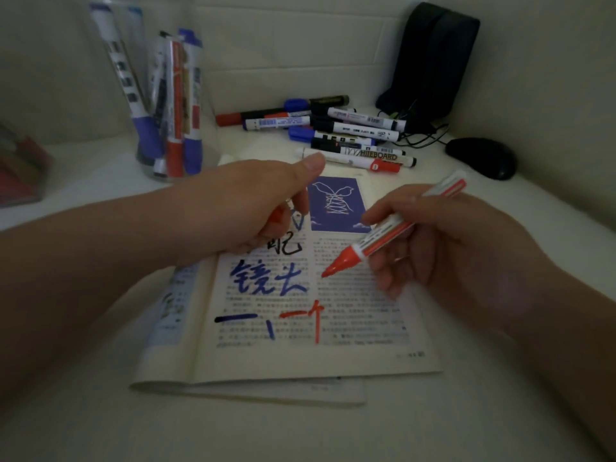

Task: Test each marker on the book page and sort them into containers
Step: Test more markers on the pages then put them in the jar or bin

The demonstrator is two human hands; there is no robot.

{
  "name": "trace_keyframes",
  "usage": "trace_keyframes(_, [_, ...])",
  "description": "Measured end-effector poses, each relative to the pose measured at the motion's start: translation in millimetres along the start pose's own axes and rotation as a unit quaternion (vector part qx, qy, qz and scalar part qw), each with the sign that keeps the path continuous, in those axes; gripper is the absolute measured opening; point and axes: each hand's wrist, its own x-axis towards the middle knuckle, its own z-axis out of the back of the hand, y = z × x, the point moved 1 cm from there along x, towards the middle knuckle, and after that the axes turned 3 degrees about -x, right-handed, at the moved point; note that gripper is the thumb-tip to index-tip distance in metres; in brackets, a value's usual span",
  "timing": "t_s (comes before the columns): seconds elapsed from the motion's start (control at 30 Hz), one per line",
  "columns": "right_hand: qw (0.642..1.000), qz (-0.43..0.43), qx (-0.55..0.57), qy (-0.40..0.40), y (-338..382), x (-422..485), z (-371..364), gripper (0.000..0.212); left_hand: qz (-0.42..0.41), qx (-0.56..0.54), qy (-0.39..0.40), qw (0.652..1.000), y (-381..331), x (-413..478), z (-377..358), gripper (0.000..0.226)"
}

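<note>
An open book (300, 358) lies on the white table, its page marked with blue, black and red strokes. My right hand (443, 248) grips an uncapped red marker (383, 238), tip pointing down-left just above the page. My left hand (246, 208) rests on the book's upper left part and curls round a red cap (277, 215). A clear cup (166, 105) at the back left holds several markers upright. A pile of loose markers (346, 135) lies behind the book.
A black mouse (483, 158) and a black pouch (433, 65) with cables sit at the back right. A reddish container (20, 175) stands at the far left edge. White walls close in behind and to the right.
</note>
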Motion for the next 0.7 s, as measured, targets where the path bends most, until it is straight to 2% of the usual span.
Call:
trace_keyframes(0.07, [1.000, -0.010, -0.008, 0.025, -2, 1, -3, 0.026, -0.028, -0.025, -0.006, 0.999, 1, 0, -1, 0.052])
trace_keyframes(0.2, [1.000, 0.001, -0.016, 0.021, -4, 3, -2, 0.016, -0.032, -0.192, 0.025, 0.981, -1, 3, -9, 0.019])
trace_keyframes(0.23, [0.999, 0.005, -0.025, 0.023, -3, 3, -2, 0.010, -0.022, -0.217, 0.026, 0.976, 0, 5, -11, 0.021])
trace_keyframes(0.4, [0.998, 0.026, -0.057, -0.009, -5, 3, 3, 0.023, 0.003, -0.288, -0.032, 0.957, 6, 12, -6, 0.023])
trace_keyframes(0.5, [0.994, 0.034, -0.083, -0.054, -4, 8, 3, 0.020, -0.021, -0.278, -0.052, 0.959, 7, 11, -7, 0.019])
trace_keyframes(0.6, [0.987, 0.027, -0.135, -0.088, -1, 10, -1, 0.005, -0.031, -0.275, -0.066, 0.959, 6, 10, -8, 0.018])
trace_keyframes(0.7, [0.971, 0.024, -0.211, -0.112, 1, 14, -7, 0.007, -0.027, -0.270, -0.071, 0.960, 6, 12, -8, 0.013])
